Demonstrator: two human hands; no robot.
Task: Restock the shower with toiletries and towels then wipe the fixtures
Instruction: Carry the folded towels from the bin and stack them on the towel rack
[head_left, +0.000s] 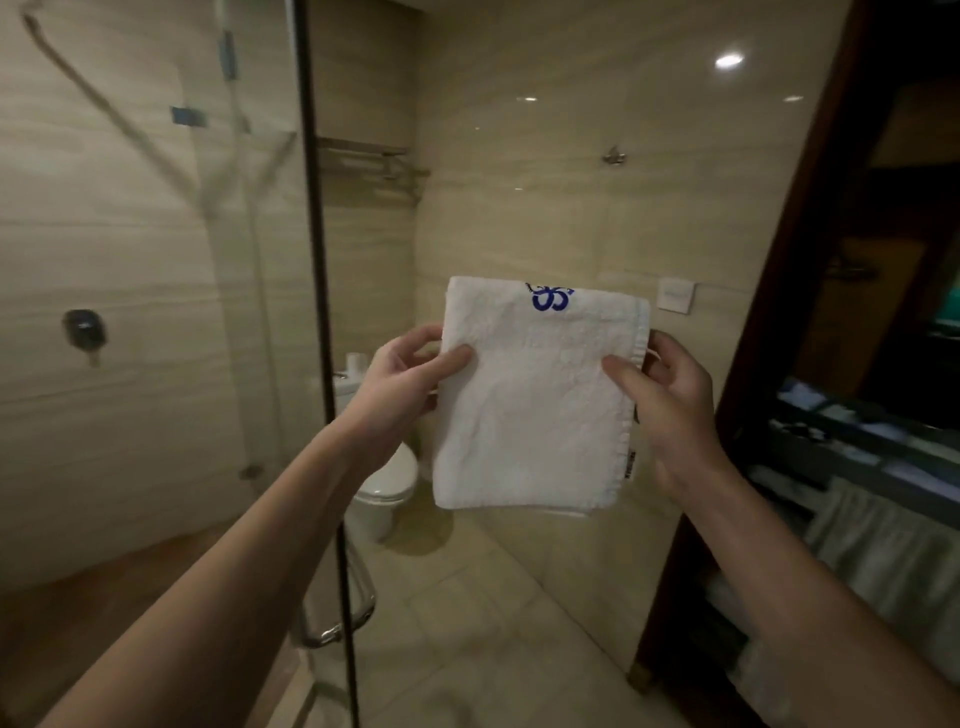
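Beige tiled walls (519, 208) and floor (467, 623), white toilet (387, 483), dark doorframe (769, 312) at right.

We're in a bathroom: beige tiled walls (519, 182), a glass shower screen (249, 312) at left with a valve (83, 328) behind it, a toilet (387, 486) ahead, a metal rack (369, 161) up high.

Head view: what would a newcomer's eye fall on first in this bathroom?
The folded white towel with a blue emblem, held up mid-frame, the left hand and right hand pinching its sides. Next, the dark edge of the glass shower panel at left, and the toilet low behind the towel.
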